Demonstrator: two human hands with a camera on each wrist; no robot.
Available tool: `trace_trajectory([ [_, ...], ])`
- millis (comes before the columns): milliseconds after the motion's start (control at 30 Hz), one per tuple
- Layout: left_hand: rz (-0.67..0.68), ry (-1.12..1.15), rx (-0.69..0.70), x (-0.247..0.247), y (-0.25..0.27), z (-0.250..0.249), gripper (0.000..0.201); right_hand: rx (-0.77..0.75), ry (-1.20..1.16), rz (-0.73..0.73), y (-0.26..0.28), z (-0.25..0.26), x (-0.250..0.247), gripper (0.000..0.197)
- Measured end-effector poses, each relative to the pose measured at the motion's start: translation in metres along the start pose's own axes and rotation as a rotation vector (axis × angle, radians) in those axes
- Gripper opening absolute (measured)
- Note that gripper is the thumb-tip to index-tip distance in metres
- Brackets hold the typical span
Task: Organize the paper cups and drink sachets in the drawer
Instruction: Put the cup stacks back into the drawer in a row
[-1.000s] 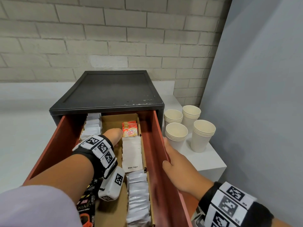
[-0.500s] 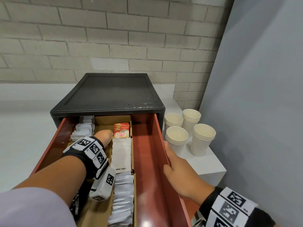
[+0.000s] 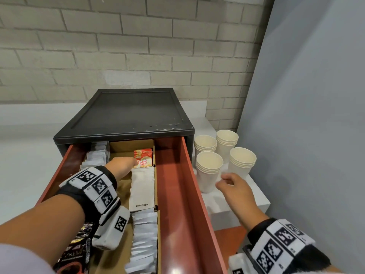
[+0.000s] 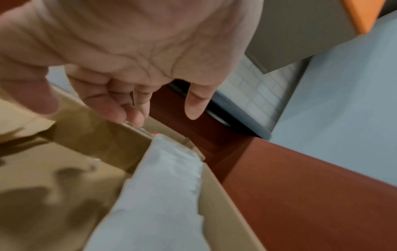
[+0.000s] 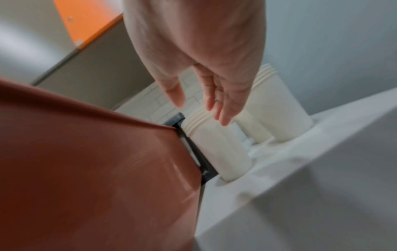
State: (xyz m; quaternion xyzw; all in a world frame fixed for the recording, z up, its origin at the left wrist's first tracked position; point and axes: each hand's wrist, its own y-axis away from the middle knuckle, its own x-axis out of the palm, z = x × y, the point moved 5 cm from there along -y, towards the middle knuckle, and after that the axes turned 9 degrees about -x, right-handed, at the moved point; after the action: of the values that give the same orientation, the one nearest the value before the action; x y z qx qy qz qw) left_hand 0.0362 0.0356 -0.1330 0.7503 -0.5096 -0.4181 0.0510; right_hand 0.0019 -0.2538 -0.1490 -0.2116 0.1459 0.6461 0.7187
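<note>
Head view: right hand [image 3: 235,189] hovers beside cups [image 3: 209,171], off drawer rim [image 3: 194,186].

Cups outside, sachets inside the open drawer

The red drawer [image 3: 177,194] is pulled out. White sugar sachets [image 3: 142,187] lie in a row in a brown card box, with a red creamer sachet [image 3: 143,160] at the far end. Four stacks of cream paper cups [image 3: 209,171] stand upright on the white tabletop [image 3: 256,202], just right of the drawer.
</note>
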Motion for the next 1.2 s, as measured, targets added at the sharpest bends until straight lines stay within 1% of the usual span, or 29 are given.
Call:
trace_trajectory([
  [67, -0.019, 0.019, 0.09, 0.001, 0.007, -0.007, 0.047, 0.127, -0.015, 0.029, -0.009, -0.02, 0.005, 0.05],
  [100, -0.018, 0.042, 0.135, 0.003, 0.011, -0.011, 0.047, 0.162, -0.046, 0.065, -0.014, -0.026, 0.011, 0.063],
  [167, 0.011, 0.093, 0.213, 0.009, 0.021, -0.02, 0.041, 0.174, -0.141, 0.136, -0.024, -0.031, 0.022, 0.089],
  [200, 0.032, 0.106, 0.252, 0.012, 0.028, -0.024, 0.036, 0.161, -0.201, 0.161, -0.029, -0.031, 0.028, 0.097],
  [233, 0.058, 0.114, 0.283, 0.016, 0.035, -0.03, 0.03, 0.145, -0.26, 0.168, -0.034, -0.032, 0.032, 0.099],
  [333, 0.128, 0.129, 0.362, 0.026, 0.051, -0.044, 0.018, 0.069, -0.362, 0.133, -0.05, -0.03, 0.041, 0.088],
  [433, 0.173, 0.129, 0.422, 0.032, 0.063, -0.058, 0.015, -0.003, -0.348, 0.042, -0.064, -0.031, 0.043, 0.094],
  [533, 0.197, 0.123, 0.445, 0.037, 0.071, -0.066, 0.016, -0.04, -0.312, 0.032, -0.065, -0.024, 0.041, 0.077],
  [600, 0.212, 0.106, 0.461, 0.041, 0.074, -0.068, 0.018, -0.085, -0.309, 0.038, -0.061, -0.014, 0.035, 0.072],
  [667, 0.242, 0.085, 0.491, 0.044, 0.077, -0.069, 0.025, -0.173, -0.311, 0.03, -0.055, 0.007, 0.025, 0.075],
  [700, 0.274, 0.079, 0.521, 0.046, 0.079, -0.07, 0.032, -0.225, -0.314, 0.023, -0.051, 0.019, 0.018, 0.077],
  [733, 0.331, 0.087, 0.569, 0.049, 0.082, -0.072, 0.042, -0.271, -0.319, 0.024, -0.046, 0.033, 0.011, 0.077],
  [800, 0.513, 0.14, 0.7, 0.055, 0.093, -0.076, 0.064, -0.359, -0.318, 0.071, -0.035, 0.059, 0.0, 0.072],
  [833, 0.589, 0.169, 0.766, 0.058, 0.101, -0.078, 0.069, -0.393, -0.304, 0.124, -0.029, 0.069, -0.004, 0.071],
  [867, 0.632, 0.203, 0.824, 0.059, 0.107, -0.078, 0.071, -0.418, -0.287, 0.177, -0.024, 0.076, -0.007, 0.069],
  [900, 0.636, 0.246, 0.859, 0.059, 0.11, -0.078, 0.071, -0.436, -0.284, 0.207, -0.02, 0.08, -0.011, 0.067],
  [933, 0.613, 0.308, 0.874, 0.057, 0.11, -0.078, 0.072, -0.446, -0.293, 0.199, -0.019, 0.08, -0.016, 0.063],
  [967, 0.57, 0.38, 0.871, 0.053, 0.109, -0.077, 0.074, -0.447, -0.315, 0.151, -0.019, 0.078, -0.024, 0.059],
  [1033, 0.448, 0.526, 0.823, 0.043, 0.095, -0.072, 0.074, -0.402, -0.322, -0.051, -0.026, 0.059, -0.042, 0.052],
  [1100, 0.315, 0.629, 0.772, 0.031, 0.077, -0.063, 0.069, -0.317, -0.267, -0.266, -0.033, 0.028, -0.06, 0.052],
  [1167, 0.212, 0.637, 0.725, 0.023, 0.058, -0.053, 0.057, -0.222, -0.207, -0.387, -0.038, -0.004, -0.07, 0.063],
  [1200, 0.189, 0.605, 0.701, 0.022, 0.048, -0.049, 0.057, -0.167, -0.19, -0.409, -0.041, -0.019, -0.072, 0.071],
])
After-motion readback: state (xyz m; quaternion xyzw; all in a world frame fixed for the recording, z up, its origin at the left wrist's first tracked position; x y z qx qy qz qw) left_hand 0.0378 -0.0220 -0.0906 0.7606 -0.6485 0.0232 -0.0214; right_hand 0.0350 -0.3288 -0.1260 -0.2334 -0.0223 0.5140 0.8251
